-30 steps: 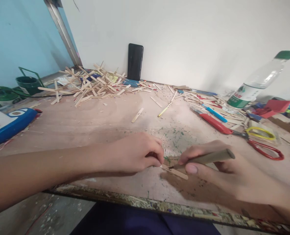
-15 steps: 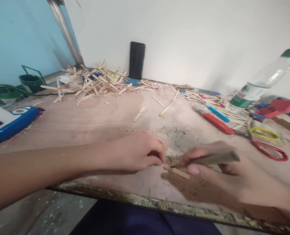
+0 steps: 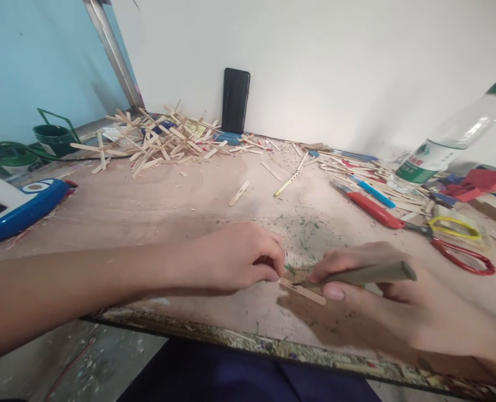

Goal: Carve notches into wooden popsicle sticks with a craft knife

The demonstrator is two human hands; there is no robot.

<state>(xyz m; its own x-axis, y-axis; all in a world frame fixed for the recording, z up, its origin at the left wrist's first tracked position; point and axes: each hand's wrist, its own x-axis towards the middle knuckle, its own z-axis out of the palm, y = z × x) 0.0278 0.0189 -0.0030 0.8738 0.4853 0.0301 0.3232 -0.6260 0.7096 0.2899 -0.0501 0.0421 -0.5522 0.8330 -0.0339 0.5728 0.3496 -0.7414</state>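
Near the front edge of the table lies a wooden craft stick [image 3: 313, 295], with a dark notch or slot near its left end. My left hand [image 3: 248, 257] is closed, pinching that left end against the table. In my right hand [image 3: 382, 301] is a craft knife [image 3: 369, 273] with a thick grey-green handle, slanting up to the right. Its thin dark tip touches the stick at the notch, just right of my left fingertips. The blade's exact shape is too small to make out.
A heap of crossed craft sticks [image 3: 168, 139] lies at the back left, beside a phone [image 3: 236, 100] leaning on the wall. To the right are a red utility knife [image 3: 373, 207], scissors [image 3: 461, 254] and a plastic bottle [image 3: 436, 151]. A slotted stick [image 3: 238, 193] lies mid-table.
The knife handle has shifted slightly right, with its tip still at the notch. My left hand holds the stick in nearly the same place.
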